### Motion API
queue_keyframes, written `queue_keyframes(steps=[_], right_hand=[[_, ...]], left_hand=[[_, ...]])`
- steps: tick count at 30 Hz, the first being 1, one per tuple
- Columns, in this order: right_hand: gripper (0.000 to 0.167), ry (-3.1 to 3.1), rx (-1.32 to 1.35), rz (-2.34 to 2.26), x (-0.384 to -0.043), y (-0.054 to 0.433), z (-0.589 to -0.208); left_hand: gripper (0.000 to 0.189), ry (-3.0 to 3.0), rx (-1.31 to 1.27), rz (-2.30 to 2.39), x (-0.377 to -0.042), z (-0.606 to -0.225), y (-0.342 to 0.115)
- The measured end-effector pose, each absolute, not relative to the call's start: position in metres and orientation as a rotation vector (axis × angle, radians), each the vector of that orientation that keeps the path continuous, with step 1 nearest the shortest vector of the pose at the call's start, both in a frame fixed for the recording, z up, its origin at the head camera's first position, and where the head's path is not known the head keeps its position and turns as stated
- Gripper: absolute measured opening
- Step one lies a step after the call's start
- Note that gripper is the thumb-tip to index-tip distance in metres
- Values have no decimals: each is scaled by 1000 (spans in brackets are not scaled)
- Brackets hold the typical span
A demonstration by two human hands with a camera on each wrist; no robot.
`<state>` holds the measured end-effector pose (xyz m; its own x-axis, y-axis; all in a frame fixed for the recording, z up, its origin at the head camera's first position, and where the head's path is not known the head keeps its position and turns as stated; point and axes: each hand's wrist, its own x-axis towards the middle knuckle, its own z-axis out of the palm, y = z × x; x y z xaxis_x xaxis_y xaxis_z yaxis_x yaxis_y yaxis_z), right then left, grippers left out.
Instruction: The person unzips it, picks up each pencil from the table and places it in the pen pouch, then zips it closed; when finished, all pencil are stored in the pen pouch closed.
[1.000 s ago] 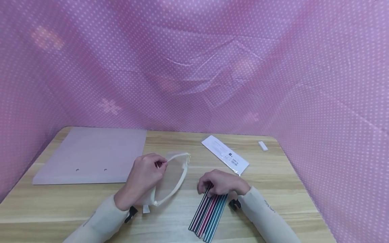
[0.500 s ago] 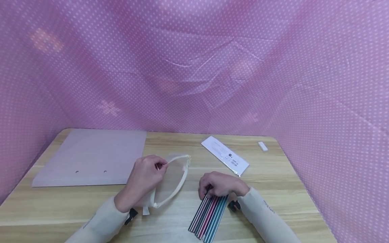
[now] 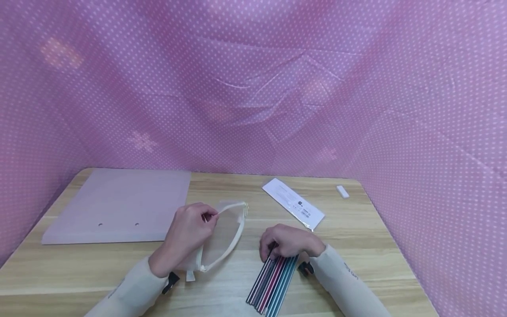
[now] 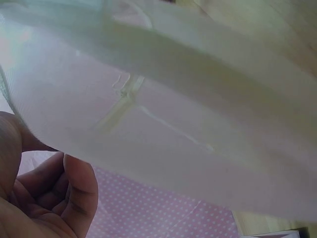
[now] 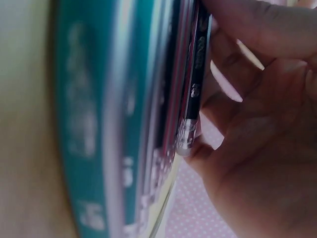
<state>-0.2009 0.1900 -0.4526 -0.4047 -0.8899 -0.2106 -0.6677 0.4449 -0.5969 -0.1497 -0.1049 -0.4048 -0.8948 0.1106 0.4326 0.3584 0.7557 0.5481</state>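
My left hand [image 3: 191, 228] pinches the edge of a translucent zip pouch [image 3: 226, 235] with a cream-coloured trim. The pouch's mouth gapes toward the right. In the left wrist view its sheer side [image 4: 163, 134] fills most of the picture, and thumb and forefinger meet at its edge. On the table to the right lies a row of pencils [image 3: 273, 286] in black, red and teal. Over their upper ends, my right hand [image 3: 288, 240] grips a black pencil [image 5: 195, 74] with an eraser tip at the row's edge. Several teal pencils [image 5: 86, 114] lie beside it.
A large pale sheet or folder [image 3: 130, 202] with two small holes covers the back left of the wooden table [image 3: 356, 264]. Behind the pencils lie a white printed packet [image 3: 293, 202] and a small white eraser-like block [image 3: 342, 191]. Pink dotted cloth [image 3: 253, 88] surrounds the table.
Both hands stay almost in place. The right fingers have shifted very slightly toward me on the pencils; the pouch stays held with its mouth apart.
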Motion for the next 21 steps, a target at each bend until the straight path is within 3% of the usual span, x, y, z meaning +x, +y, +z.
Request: queue_keyframes(steps=[12, 21], right_hand=[[19, 2285, -1157, -927, -199, 198, -437], [27, 2137, -1080, -1180, -199, 202, -428]], left_hand=[[5, -2605, -328, -956, -150, -405, -106], [5, -2618, -316, -993, -151, -407, -105]])
